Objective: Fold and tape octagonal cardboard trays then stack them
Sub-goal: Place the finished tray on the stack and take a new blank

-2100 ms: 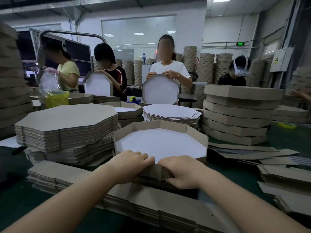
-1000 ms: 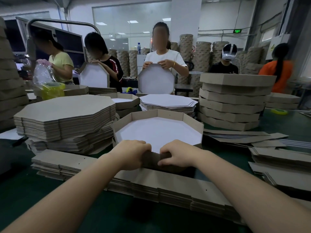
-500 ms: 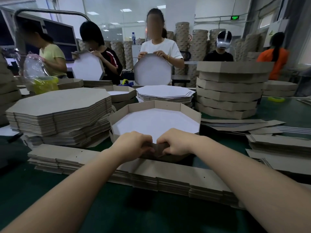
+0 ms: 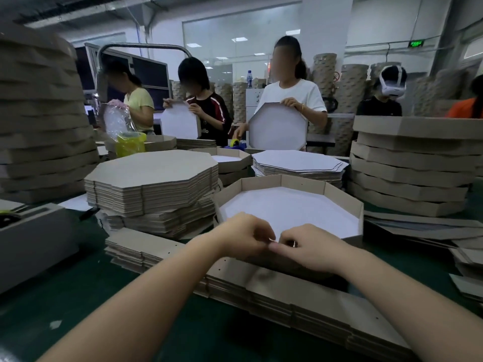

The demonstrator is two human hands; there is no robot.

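Both grips, left hand [image 4: 243, 236] and right hand [image 4: 311, 248], pinch tray [image 4: 300, 182] wall; octagon stack [image 4: 154, 168] beside.

Green tabletop [image 4: 78, 296], grey box [image 4: 34, 239] at left, across it a person in yellow [image 4: 138, 105] handling a clear bag [image 4: 117, 121], one in black [image 4: 209, 111], one in white [image 4: 295, 94], bottle [image 4: 249, 78] behind them, dark screens [image 4: 149, 71] back left, white headset [image 4: 392, 86] on another, green sign [image 4: 416, 43] overhead

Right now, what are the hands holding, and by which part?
Left hand and right hand both grip the octagonal tray by its near wall.
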